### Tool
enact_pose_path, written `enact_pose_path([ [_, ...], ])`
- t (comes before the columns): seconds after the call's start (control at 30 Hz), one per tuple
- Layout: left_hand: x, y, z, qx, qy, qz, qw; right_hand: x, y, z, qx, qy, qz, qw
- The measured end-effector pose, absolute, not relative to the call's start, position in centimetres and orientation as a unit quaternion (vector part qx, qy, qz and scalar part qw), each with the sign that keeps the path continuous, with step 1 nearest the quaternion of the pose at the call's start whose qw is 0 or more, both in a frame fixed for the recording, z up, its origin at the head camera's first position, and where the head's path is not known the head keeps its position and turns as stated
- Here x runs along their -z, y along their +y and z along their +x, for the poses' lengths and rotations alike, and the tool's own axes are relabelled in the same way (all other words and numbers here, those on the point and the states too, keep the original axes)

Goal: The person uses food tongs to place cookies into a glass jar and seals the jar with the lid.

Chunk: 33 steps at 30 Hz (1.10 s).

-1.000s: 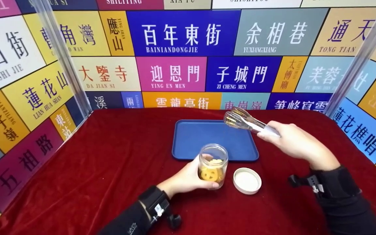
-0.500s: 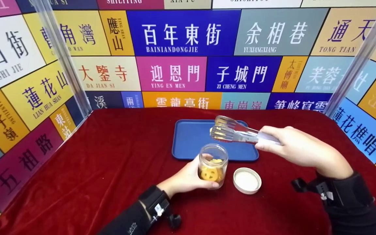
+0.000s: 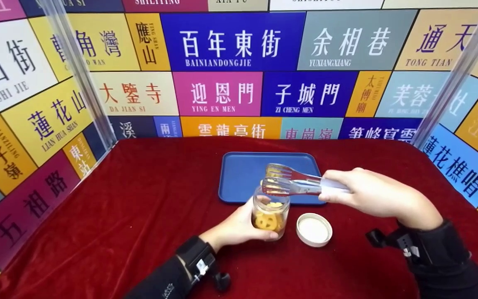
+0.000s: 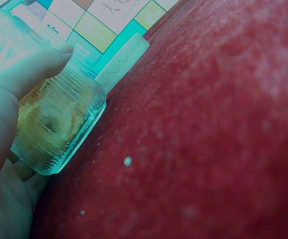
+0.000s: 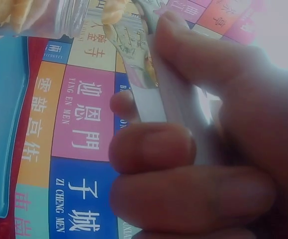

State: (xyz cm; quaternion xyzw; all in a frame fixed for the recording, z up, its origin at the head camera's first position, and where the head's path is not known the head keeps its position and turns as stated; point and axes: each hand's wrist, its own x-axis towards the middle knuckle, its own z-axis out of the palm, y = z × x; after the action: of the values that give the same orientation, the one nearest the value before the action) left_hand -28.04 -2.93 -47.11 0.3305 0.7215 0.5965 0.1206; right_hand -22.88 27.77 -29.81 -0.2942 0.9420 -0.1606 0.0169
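Observation:
My left hand [image 3: 239, 224] grips a clear ribbed jar [image 3: 281, 211] that stands upright on the red cloth. Yellow biscuits [image 3: 267, 222] with cut-out holes fill its lower part. In the left wrist view the thumb [image 4: 39, 69] lies across the jar's side. My right hand [image 3: 363, 191] holds metal tongs [image 3: 301, 185] by their pale handles, their heads right at the jar's open mouth. A yellowish biscuit [image 5: 115, 10] shows between the tong heads in the right wrist view. Beside the jar, the white round lid [image 3: 314, 230] lies with its hollow side up.
Behind the jar lies a blue tray [image 3: 239, 174], partly overlapped by the tongs. Red velvet cloth [image 3: 139, 216] covers the table. Panels with street names [image 3: 230, 45] and clear upright posts [image 3: 85, 83] enclose the back and sides.
My right hand has brought the tongs from over the tray's right side leftward and down toward me, to the jar's mouth. My left hand, the jar, lid and tray have stayed put.

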Motion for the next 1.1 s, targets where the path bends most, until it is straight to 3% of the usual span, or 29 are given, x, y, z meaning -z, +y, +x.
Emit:
enact_pose_path([
  [1.1,47.19,-3.02,-28.14,-0.584,0.729,0.338,0.111,30.08,27.77,-23.09,0.171,0.938,-0.297,0.055],
])
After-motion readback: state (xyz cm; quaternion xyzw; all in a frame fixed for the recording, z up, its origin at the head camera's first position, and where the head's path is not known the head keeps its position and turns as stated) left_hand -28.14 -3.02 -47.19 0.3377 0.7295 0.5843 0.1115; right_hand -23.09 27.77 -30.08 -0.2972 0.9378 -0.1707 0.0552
